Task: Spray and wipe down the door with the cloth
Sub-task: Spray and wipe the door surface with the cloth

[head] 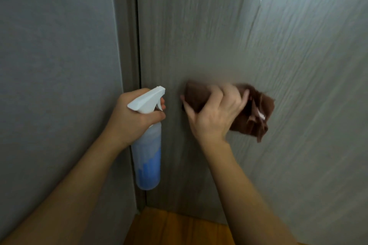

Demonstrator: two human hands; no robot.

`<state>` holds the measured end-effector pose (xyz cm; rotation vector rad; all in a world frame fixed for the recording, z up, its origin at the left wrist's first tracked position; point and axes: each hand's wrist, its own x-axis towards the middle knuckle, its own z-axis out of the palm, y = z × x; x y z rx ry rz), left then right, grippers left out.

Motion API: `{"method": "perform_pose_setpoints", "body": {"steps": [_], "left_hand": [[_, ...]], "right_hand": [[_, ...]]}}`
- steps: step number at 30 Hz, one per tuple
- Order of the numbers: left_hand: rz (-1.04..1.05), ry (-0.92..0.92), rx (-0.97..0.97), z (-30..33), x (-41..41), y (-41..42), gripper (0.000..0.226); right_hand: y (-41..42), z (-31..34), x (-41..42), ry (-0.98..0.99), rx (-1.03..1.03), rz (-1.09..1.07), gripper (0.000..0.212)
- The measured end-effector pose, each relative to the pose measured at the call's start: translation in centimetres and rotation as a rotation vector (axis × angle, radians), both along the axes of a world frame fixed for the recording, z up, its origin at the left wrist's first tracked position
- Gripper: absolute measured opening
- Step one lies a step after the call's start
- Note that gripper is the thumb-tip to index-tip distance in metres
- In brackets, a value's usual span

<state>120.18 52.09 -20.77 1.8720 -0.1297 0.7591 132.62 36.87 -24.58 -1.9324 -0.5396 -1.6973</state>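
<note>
Now we wipe the door (229,42).
Our right hand (214,114), fingers spread, presses the brown cloth (253,111) against it; just beside, our left hand (131,115) grips the spray bottle (148,157).

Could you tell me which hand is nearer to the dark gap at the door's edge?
Left. The left hand overlaps the gap; the right hand is out on the door.
</note>
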Motion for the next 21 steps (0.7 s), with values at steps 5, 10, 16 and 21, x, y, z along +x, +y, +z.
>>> {"method": "perform_pose_setpoints", "body": {"steps": [5, 10, 16, 21], "left_hand": [[-0.004, 0.02, -0.016, -0.2, -0.1, -0.1, 0.016], [-0.005, 0.03, -0.024, -0.3, -0.1, 0.0, 0.015], [0.007, 0.026, 0.033, -0.2, -0.1, 0.2, 0.015], [0.005, 0.019, 0.038, -0.1, 0.1, 0.2, 0.016]], "right_hand": [[-1.5, -10.2, -0.9, 0.108, -0.193, -0.062, 0.055], [-0.5, -10.4, -0.7, 0.093, -0.194, -0.083, 0.046], [2.4, -1.3, -0.5, 0.033, 0.055, -0.064, 0.052], [2.0, 0.4, -0.6, 0.022, 0.153, -0.06, 0.071]]}}
